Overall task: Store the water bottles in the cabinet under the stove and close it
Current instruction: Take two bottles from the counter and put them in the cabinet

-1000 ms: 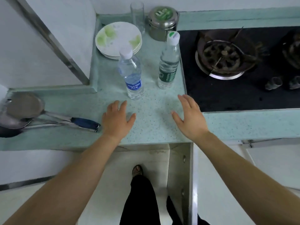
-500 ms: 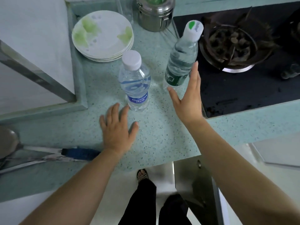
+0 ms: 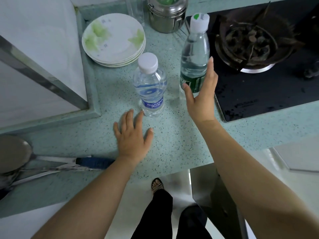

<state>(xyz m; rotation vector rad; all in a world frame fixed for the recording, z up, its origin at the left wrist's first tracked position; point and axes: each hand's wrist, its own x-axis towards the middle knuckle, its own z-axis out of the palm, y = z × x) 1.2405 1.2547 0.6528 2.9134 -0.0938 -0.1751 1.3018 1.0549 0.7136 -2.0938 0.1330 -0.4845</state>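
reaching right hand, fingers spread, toward green-label bottle at upper centre by stove; left hand flat, empty, on desk beside blue-label bottle, likely bracing.

The scene is seen from a single head-worn wide-angle camera, aimed forward and steeply down over the speckled countertop. The counter and stove are viewed from close above, and straight lines are bent toward the frame edges.
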